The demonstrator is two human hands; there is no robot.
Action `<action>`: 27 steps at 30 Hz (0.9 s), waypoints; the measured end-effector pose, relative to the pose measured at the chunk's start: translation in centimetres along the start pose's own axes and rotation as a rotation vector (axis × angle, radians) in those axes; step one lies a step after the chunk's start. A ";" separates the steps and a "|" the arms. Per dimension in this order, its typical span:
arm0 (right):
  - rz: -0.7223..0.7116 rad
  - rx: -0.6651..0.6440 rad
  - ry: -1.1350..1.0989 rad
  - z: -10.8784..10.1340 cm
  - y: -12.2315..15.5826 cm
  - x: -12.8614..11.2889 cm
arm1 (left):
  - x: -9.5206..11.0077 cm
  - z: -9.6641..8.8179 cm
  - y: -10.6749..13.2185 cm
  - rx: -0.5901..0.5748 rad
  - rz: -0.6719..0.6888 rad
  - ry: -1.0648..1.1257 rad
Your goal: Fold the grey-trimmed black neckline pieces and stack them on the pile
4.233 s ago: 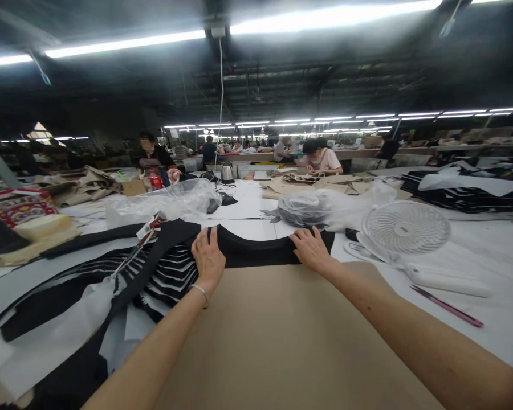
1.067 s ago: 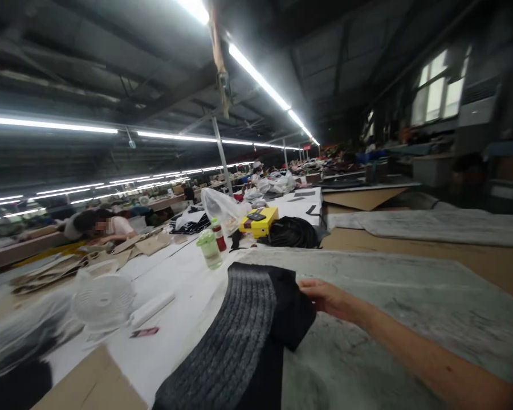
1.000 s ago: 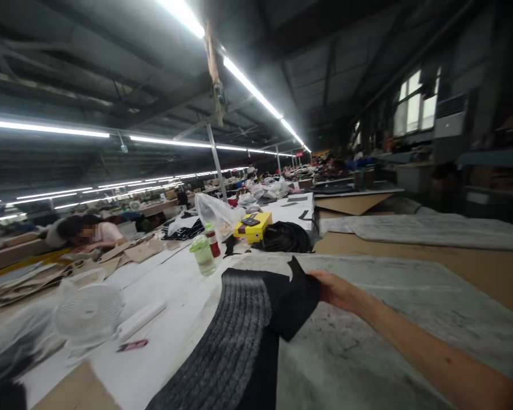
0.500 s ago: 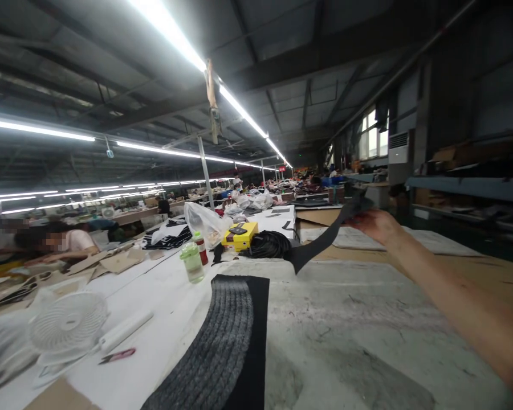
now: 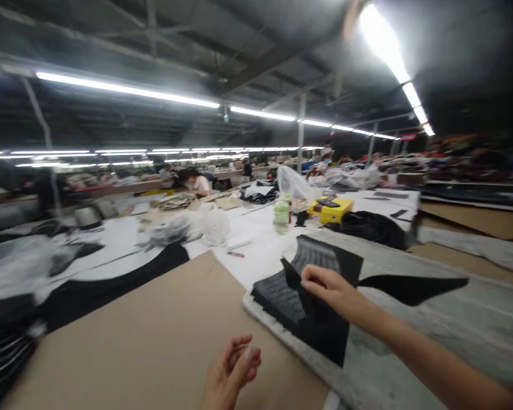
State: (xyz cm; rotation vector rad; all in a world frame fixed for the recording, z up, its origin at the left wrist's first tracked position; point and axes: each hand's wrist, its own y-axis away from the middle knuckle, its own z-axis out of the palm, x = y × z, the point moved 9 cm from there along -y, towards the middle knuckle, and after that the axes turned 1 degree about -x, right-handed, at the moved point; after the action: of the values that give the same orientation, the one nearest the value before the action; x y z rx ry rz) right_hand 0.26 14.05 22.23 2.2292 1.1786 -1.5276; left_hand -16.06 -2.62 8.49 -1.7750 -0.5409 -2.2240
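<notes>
My right hand pinches the edge of a thin black fabric strip, lifted above the stack. Below it lies a stack of black fabric pieces with a grey ribbed pattern and a plain black border. The stack rests on a worn grey-white board. Another plain black curved piece lies on this board, to the right of my right hand. My left hand is in front of the brown cardboard sheet, fingers loosely bent and apart, with nothing in them.
A yellow box, a black coil and a green cup stand behind the stack. A pink-handled tool lies on the white table. Black pieces are piled at left. A person bends over a far table.
The view has swung left. My right hand has come from the far right to the ribbed stack, and a black curved piece now lies on the board. My left hand has entered view.
</notes>
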 end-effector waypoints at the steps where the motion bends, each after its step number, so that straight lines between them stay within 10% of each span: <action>1: -0.029 -0.064 0.055 4.2 0.3 -0.6 | 0.1 -1.7 1.3 0.052 -0.048 0.097; 7: -0.133 -0.451 0.193 26.5 5.7 -4.7 | -0.8 -11.2 11.1 0.390 -0.220 0.266; 13: -0.424 -0.648 0.390 37.4 11.6 -8.4 | -3.9 -18.7 19.9 0.683 -0.298 0.151; 19: -0.637 -0.688 0.318 38.0 14.2 -9.8 | -6.7 -23.6 23.6 0.783 -0.322 0.151; 22: -0.686 -0.624 0.307 34.3 14.8 -8.7 | -6.4 -26.4 24.3 0.798 -0.261 0.049; 27: -0.866 -0.353 0.512 26.7 14.5 -0.1 | -4.2 -31.0 26.2 0.866 -0.142 -0.235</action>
State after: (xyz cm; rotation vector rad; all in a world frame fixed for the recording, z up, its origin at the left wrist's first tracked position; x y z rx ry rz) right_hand -8.24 -10.48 6.47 1.9939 2.5650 -0.7847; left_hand -31.62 -39.73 1.98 -1.5176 -1.4422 -1.4579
